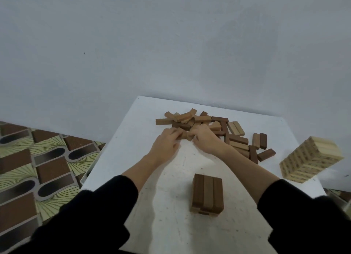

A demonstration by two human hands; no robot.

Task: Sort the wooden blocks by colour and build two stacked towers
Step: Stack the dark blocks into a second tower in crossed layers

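A loose pile of brown and dark wooden blocks (201,120) lies at the back of the white table (171,187). Both hands meet at its near edge. My left hand (165,141) and my right hand (204,138) each curl their fingers round brown blocks (187,136) held between them. A short dark-brown tower (207,193) stands in front of me, its top layer three blocks wide. A taller tower of pale blocks (311,158) stands at the table's right edge. Two pale blocks (236,128) lie in the pile's right side.
More dark blocks (259,141) lie scattered right of the pile. A grey wall (171,44) rises directly behind the table. Patterned floor (38,168) shows to the left, below the table edge.
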